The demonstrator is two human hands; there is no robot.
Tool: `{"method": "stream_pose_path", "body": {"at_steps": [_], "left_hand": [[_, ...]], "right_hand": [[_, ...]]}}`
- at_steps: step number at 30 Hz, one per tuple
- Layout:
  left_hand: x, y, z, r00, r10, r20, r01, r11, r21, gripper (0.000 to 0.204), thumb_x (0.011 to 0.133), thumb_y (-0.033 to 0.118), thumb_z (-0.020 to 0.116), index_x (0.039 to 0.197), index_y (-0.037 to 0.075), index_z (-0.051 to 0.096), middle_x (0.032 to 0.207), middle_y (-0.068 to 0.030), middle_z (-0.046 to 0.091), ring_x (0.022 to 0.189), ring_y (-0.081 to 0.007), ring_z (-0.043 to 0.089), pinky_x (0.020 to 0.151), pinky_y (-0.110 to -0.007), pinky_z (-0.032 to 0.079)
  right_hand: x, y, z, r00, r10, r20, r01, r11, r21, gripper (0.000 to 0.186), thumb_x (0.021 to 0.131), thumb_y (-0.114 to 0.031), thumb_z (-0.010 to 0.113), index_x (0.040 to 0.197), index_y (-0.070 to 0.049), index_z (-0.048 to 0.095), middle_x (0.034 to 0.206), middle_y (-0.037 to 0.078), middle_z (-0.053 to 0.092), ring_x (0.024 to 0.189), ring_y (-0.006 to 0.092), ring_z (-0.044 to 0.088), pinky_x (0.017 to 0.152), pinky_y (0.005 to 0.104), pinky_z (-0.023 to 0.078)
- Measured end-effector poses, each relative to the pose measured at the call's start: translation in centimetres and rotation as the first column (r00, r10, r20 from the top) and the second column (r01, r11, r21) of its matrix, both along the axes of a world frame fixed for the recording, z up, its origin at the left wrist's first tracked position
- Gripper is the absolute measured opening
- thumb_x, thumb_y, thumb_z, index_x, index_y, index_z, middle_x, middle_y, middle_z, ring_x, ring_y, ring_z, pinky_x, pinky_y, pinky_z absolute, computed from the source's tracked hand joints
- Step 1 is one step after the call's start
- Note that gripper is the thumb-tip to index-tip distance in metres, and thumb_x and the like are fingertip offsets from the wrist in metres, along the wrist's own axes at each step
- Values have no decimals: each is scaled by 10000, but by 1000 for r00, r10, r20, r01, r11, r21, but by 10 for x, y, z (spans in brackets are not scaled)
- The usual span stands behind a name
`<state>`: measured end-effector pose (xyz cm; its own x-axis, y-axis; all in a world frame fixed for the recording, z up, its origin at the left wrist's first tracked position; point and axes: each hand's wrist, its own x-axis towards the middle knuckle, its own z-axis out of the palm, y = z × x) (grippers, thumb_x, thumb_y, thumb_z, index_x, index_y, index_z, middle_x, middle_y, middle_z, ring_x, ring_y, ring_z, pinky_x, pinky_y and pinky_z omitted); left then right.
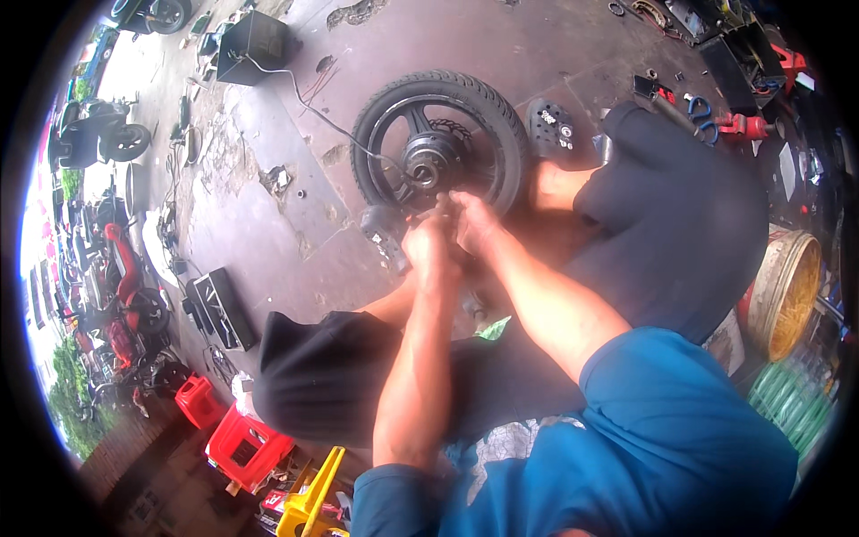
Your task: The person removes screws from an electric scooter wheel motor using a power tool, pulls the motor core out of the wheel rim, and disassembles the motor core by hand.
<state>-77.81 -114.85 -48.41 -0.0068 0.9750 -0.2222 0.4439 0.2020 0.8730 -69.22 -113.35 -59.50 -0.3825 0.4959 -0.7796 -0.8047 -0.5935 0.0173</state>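
Stained, cracked floor [259,206] spreads under a black-tyred wheel [433,148] set between two dark clogs [548,125], with a thin cable [302,100] running from its centre to a black box [253,49]. At the wheel's near side, the left hand [429,240] and right hand [475,220] meet, fingers curled close together; whether they clamp anything, I cannot tell.

A two-wheeler repair workshop, open to the outdoors at one side, is indicated. At 12 o'clock, a detached, tyred wheel [433,159] is placed on a worn, stained floor [259,224]. At 2 o'clock, a blue-handled tool [699,101] and a red tool [743,125] are strewn near loose parts [651,75]. Motorcycles [123,267] are parked at 9 o'clock, with greenery [73,403] seen in daylight at 8 o'clock.
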Motion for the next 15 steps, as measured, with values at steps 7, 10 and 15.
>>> {"method": "stream_pose_path", "body": {"at_steps": [7,10,15], "left_hand": [[16,5,73,670,-38,-741,255,949,183,773,729,288,766,1333,-23,398,1118,-147,534,1014,-286,544,889,-413,437],[-9,12,100,251,-400,-881,766,638,-71,807,672,366,754,1304,-30,446,1136,-168,502,1143,-327,455,1013,-451,332],[-30,25,95,103,-367,-925,880,467,-87,329,745,236,613,1008,39,599,1007,-116,549,1030,-284,510,924,-418,405]], "right_hand": [[11,8,-18,989,99,110,-100,995,1,182,914,-218,529,872,-80,639,780,61,674,659,182,635,561,324,499],[14,11,-18,994,85,74,-84,996,-20,193,914,-212,523,858,-65,634,751,72,665,585,191,613,505,314,482],[6,13,-17,987,136,81,-137,991,4,187,914,-199,525,854,-55,629,750,79,660,598,195,616,516,312,486]]}}
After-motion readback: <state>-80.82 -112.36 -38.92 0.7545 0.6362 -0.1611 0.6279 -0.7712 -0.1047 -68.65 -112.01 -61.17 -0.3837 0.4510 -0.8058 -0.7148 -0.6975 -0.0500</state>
